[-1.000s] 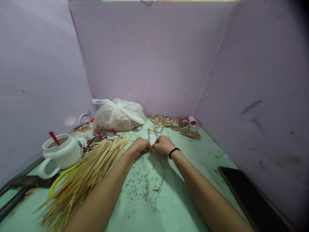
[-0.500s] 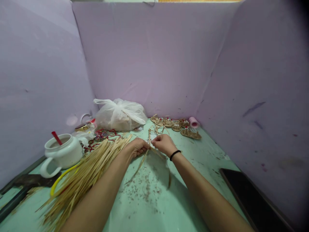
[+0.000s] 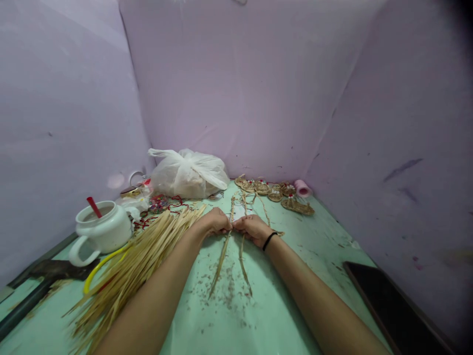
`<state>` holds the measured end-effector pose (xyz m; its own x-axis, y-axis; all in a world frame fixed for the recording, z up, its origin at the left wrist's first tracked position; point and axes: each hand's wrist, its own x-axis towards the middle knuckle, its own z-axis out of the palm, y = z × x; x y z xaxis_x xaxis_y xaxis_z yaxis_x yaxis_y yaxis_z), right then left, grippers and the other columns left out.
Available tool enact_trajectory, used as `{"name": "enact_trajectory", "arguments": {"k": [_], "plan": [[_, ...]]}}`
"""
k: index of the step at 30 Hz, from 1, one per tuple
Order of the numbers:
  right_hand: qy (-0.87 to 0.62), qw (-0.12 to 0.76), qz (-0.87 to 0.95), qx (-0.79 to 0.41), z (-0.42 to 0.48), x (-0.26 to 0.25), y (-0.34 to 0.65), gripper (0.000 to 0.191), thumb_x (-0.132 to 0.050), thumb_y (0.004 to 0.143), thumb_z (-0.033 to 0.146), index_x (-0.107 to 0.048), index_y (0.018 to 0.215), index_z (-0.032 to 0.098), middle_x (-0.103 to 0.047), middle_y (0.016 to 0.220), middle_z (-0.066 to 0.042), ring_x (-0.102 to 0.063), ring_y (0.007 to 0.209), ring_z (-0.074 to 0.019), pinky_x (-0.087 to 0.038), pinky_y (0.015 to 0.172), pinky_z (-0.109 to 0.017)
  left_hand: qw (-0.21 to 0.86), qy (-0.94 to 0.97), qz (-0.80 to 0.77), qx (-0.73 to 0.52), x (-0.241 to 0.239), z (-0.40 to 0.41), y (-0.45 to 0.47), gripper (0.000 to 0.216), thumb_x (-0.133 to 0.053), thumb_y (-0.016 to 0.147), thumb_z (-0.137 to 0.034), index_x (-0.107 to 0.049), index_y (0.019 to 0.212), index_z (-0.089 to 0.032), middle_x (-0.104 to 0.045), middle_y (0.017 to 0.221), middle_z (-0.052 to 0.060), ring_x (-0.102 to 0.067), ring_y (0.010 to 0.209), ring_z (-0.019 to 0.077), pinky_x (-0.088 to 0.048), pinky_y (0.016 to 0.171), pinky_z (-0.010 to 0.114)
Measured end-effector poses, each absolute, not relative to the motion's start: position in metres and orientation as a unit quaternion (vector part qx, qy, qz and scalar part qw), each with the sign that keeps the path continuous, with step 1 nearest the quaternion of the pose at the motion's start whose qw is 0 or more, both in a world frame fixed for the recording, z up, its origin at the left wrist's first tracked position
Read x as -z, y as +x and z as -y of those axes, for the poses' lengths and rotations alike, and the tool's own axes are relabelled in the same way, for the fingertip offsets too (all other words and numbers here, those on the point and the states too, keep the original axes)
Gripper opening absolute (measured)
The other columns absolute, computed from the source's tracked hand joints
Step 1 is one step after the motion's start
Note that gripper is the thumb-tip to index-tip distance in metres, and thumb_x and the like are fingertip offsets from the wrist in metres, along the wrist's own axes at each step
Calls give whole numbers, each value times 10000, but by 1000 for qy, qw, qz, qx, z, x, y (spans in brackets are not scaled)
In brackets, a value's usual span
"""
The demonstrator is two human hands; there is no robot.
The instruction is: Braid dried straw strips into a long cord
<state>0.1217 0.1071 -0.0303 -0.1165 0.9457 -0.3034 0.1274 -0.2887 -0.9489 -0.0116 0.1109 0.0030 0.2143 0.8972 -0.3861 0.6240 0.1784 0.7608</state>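
Observation:
My left hand [image 3: 213,223] and my right hand [image 3: 252,227] meet knuckle to knuckle at the middle of the green table [image 3: 303,291]. Both are closed in a pinch on thin straw strands [image 3: 232,217]. A braided length of the strands runs away from the hands toward the back. Two loose ends [image 3: 221,256] trail toward me across the tabletop. A black band sits on my right wrist. A big bundle of straw stalks [image 3: 136,261] lies just left of my left forearm.
A white teapot [image 3: 101,231] with a red stick stands at the left. A tied white plastic bag [image 3: 190,172], beads and red thread lie behind the stalks. Several small woven straw pieces [image 3: 275,195] and a pink spool [image 3: 303,188] sit at the back. A black slab [image 3: 395,310] lies at right.
The loose straw ends swung from a slack curl into two straighter tails pointing toward me. My hands drew close together again, and the view shifted slightly right and down.

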Motion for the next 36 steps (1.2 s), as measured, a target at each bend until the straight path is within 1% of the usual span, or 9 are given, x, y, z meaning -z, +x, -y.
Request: {"name": "enact_trajectory", "arguments": {"k": [3, 5, 7, 10, 14, 21, 28, 33, 36], "plan": [[-575, 375, 465, -560, -106, 33, 119, 57, -534, 541, 77, -516, 512, 121, -390, 361, 57, -247, 313, -29, -128, 319, -190, 430, 657, -607, -121, -8, -112, -17, 116, -550, 578, -106, -528, 465, -111, -387, 337, -16, -284, 320, 66, -199, 403, 233], [-581, 383, 454, -556, -105, 33, 119, 42, -534, 540, 81, -525, 524, 118, -397, 367, 55, -248, 313, -29, -129, 322, -191, 422, 660, -611, -109, -14, -114, -26, 56, -559, 581, -128, -580, 540, -97, -472, 388, 3, -295, 322, 65, -210, 389, 224], [-584, 388, 445, -558, -104, 32, 119, 45, -536, 544, 87, -519, 519, 120, -367, 354, 64, -234, 307, -29, -124, 324, -194, 398, 656, -630, -123, -24, -117, -40, 94, -562, 600, -167, -619, 627, -97, -535, 460, 14, -316, 337, 62, -227, 382, 211], [-585, 387, 440, -560, -103, 31, 119, 73, -534, 554, 89, -501, 500, 126, -309, 332, 78, -204, 300, -28, -105, 327, -199, 295, 635, -683, -206, -47, -120, -67, 141, -545, 636, -211, -636, 686, -116, -521, 480, -10, -343, 366, 62, -258, 386, 190], [-588, 385, 448, -552, -103, 30, 118, 92, -544, 572, 109, -489, 503, 133, -346, 353, 66, -216, 299, -30, -112, 325, -200, 172, 613, -731, -247, -69, -118, -97, 98, -580, 597, -201, -634, 634, -128, -487, 469, -20, -417, 438, 87, -305, 418, 182], [-586, 388, 449, -552, -101, 29, 118, 116, -558, 587, 123, -475, 506, 133, -361, 367, 60, -233, 310, -27, -127, 328, -189, 160, 674, -713, -105, -43, -126, -88, 116, -593, 530, -166, -653, 630, -158, -586, 560, 19, -541, 571, 146, -363, 503, 206], [-582, 382, 453, -557, -102, 30, 119, 86, -546, 571, 119, -487, 511, 138, -313, 336, 75, -200, 299, -31, -105, 323, -198, 74, 651, -754, -43, -15, -130, -69, 189, -626, 467, -153, -643, 655, -140, -653, 847, 174, -596, 822, 292, -403, 632, 295], [-576, 386, 461, -554, -104, 33, 120, 23, -552, 554, 118, -530, 546, 121, -365, 367, 61, -231, 312, -31, -116, 321, -194, 78, 643, -761, -39, -15, -128, -67, 220, -609, 499, -158, -645, 715, -140, -647, 902, 189, -587, 882, 281, -395, 659, 273], [-575, 387, 456, -558, -105, 34, 121, 15, -551, 551, 118, -545, 563, 114, -384, 383, 56, -238, 314, -30, -119, 320, -192, 93, 648, -752, -71, -13, -130, -72, 122, -583, 524, -161, -623, 635, -128, -647, 802, 159, -591, 796, 249, -380, 605, 254]]}}
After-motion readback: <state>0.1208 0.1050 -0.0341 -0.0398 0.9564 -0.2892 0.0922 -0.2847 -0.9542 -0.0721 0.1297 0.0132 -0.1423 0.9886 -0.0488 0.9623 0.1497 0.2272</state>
